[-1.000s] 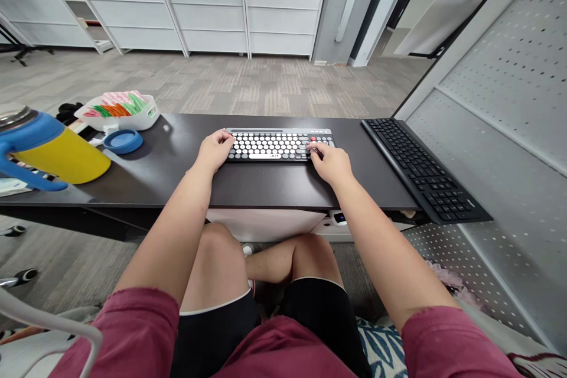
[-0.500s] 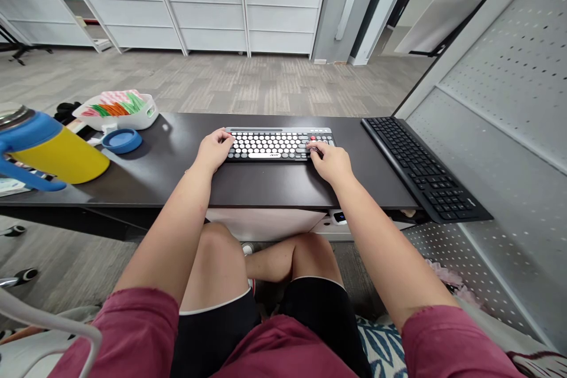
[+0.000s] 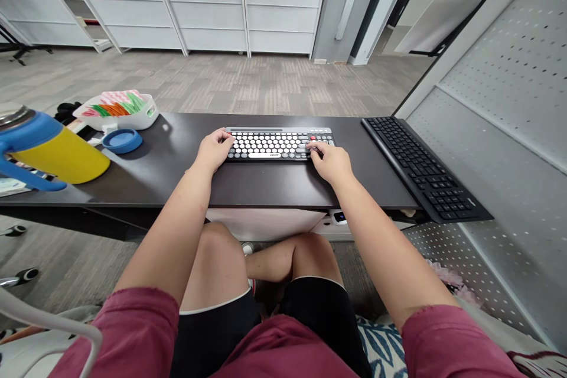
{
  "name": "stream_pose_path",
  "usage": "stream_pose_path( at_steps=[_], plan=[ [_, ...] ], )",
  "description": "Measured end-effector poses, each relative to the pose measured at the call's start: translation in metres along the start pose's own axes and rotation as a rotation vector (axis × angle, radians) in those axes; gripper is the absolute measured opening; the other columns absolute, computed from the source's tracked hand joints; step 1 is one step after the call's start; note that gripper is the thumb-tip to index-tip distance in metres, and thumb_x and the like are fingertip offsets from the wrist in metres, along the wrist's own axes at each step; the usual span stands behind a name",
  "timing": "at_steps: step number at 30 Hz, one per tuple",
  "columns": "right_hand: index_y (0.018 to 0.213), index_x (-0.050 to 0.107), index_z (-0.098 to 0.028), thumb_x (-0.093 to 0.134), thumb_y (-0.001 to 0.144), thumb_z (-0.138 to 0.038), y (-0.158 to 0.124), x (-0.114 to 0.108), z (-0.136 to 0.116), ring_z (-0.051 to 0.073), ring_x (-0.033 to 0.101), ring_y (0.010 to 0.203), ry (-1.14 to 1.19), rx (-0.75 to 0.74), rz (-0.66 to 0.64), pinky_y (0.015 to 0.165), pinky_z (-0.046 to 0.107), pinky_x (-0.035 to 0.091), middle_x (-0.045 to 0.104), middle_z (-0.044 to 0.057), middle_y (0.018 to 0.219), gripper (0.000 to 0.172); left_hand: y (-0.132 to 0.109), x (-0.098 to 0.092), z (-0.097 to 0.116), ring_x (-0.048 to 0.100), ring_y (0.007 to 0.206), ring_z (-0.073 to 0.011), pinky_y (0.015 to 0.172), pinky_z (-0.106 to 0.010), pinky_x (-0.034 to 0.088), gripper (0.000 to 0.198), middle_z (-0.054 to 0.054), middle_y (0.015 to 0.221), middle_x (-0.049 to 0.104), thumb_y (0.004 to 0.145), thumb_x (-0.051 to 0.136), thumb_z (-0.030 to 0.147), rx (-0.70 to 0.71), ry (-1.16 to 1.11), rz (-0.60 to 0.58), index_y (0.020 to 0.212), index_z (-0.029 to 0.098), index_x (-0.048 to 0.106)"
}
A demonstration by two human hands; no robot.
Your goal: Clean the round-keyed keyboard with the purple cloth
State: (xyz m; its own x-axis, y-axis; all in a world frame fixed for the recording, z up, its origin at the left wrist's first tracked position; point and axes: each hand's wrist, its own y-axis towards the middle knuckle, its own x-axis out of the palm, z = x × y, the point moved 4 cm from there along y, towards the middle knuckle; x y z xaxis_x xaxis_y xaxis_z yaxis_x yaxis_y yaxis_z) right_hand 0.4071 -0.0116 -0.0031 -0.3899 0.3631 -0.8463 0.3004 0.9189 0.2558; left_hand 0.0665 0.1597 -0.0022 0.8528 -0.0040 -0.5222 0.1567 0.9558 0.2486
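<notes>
A compact keyboard (image 3: 266,144) with round white and grey keys and one red key lies flat on the dark desk in front of me. My left hand (image 3: 215,150) is closed on its left end, thumb along the edge by the keys. My right hand (image 3: 330,160) rests over the right part, its fingers pinched together at the grey keys below the red one. Something small and dark shows between those fingertips, too small to name. The keys under both hands are partly hidden.
A longer black keyboard (image 3: 423,168) lies slanted at the desk's right end beside a perforated panel (image 3: 509,71). To the left are a yellow and blue mug (image 3: 75,153), a blue lid (image 3: 123,140) and a white basket (image 3: 144,117) of colourful items. My knees are below the desk edge.
</notes>
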Motion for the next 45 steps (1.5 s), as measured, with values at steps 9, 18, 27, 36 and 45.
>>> stream_pose_path(
  at_steps=[9, 18, 27, 36, 45],
  plan=[
    [0.134, 0.079, -0.034, 0.047, 0.112, -0.034, 0.001, 0.000, 0.000, 0.030, 0.076, 0.097, -0.034, 0.015, -0.017, 0.088, 0.039, 0.053, 0.086, 0.004, 0.113, 0.039, 0.000, 0.000, -0.001, 0.063, 0.146, -0.0328, 0.130, -0.046, 0.038, 0.011, -0.008, 0.151, 0.073, 0.088, 0.073, 0.034, -0.020, -0.010, 0.004, 0.088, 0.024, 0.079],
    [0.135, 0.078, -0.034, 0.046, 0.112, -0.034, -0.001, -0.002, -0.002, 0.031, 0.076, 0.095, -0.064, -0.026, -0.003, 0.087, 0.039, 0.052, 0.086, 0.004, 0.109, 0.040, 0.002, 0.002, -0.006, 0.065, 0.144, -0.0319, 0.128, -0.043, 0.041, 0.010, -0.007, 0.143, 0.077, 0.088, 0.073, 0.034, -0.017, -0.041, 0.016, 0.087, 0.025, 0.078],
    [0.130, 0.080, -0.033, 0.049, 0.110, -0.035, -0.005, -0.001, -0.005, 0.026, 0.078, 0.092, 0.112, -0.107, -0.019, 0.092, 0.039, 0.056, 0.086, 0.002, 0.119, 0.036, 0.000, 0.000, -0.005, 0.067, 0.141, -0.0320, 0.128, -0.045, 0.041, 0.010, -0.008, 0.151, 0.073, 0.085, 0.075, 0.035, -0.050, -0.072, 0.024, 0.086, 0.026, 0.078],
    [0.138, 0.073, -0.028, 0.040, 0.113, -0.042, -0.007, -0.019, 0.008, 0.030, 0.078, 0.100, 0.183, 0.065, 0.261, 0.090, 0.040, 0.056, 0.085, 0.009, 0.114, 0.044, -0.001, 0.000, -0.004, 0.068, 0.140, -0.0319, 0.127, -0.045, 0.042, 0.010, -0.009, 0.153, 0.072, 0.086, 0.074, 0.035, -0.066, -0.098, 0.031, 0.086, 0.025, 0.078],
    [0.134, 0.076, -0.029, 0.042, 0.112, -0.033, -0.001, 0.000, 0.001, 0.030, 0.077, 0.094, -0.027, -0.004, 0.048, 0.082, 0.038, 0.054, 0.085, 0.009, 0.117, 0.040, -0.002, -0.001, -0.002, 0.067, 0.140, -0.0321, 0.128, -0.045, 0.041, 0.009, -0.009, 0.152, 0.073, 0.086, 0.073, 0.033, -0.063, -0.101, 0.028, 0.084, 0.025, 0.078]
  ],
)
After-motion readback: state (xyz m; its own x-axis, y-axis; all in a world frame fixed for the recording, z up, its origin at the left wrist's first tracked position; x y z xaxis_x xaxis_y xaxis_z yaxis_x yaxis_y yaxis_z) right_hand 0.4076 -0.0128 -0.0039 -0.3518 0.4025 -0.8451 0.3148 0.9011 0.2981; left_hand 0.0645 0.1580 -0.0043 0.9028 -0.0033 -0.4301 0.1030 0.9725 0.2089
